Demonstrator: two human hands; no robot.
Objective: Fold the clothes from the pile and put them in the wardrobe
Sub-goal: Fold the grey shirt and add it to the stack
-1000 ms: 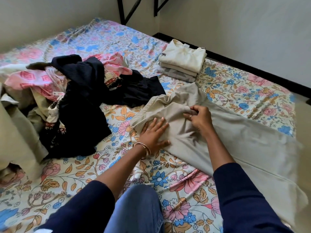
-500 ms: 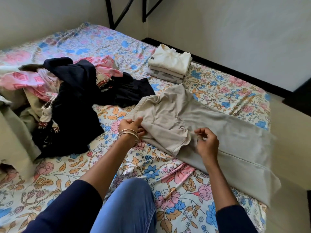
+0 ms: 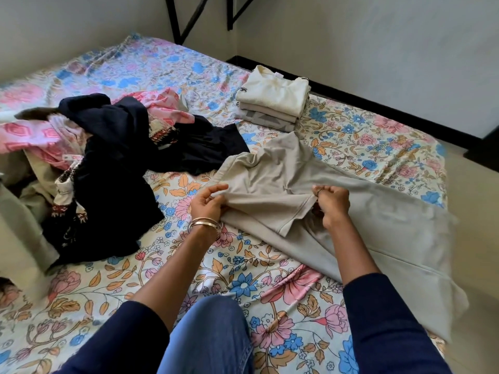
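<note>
Kneeling at the near edge of the bed [image 3: 81,306], blue-jeaned knee [image 3: 210,338] at six o'clock; dark sleeves reaching forward on either side of it.

Just beyond, at centre, a beige shirt [image 3: 270,184] spread on the floral sheet, body trailing off toward four o'clock and over the bed's edge; one sleeve doubled back across the chest, likely a fold in progress, with the fabric drawn taut between the two hands to keep the crease straight.

Left hand [image 3: 209,203], bangles at the wrist, at nine o'clock of the shirt; grip narrow, thumb and fingers pinching the edge of the folded cloth, index finger stretched out above it. Right hand [image 3: 330,202] at three o'clock of the fold; grip closed tight, fingers curled round a bunch of the fabric near the sleeve hem.

Farther out at ten o'clock, the unfolded pile [image 3: 108,157]: dark navy garments tangled with pink patterned cloth, heaped loosely and touching the shirt's collar end, probably waiting their turn.

At one o'clock, well apart from the pile, a neat stack of folded clothes [image 3: 272,103], cream on top, set aside near the far edge, seemingly to keep finished pieces out of the mess; wardrobe not in view.
</note>
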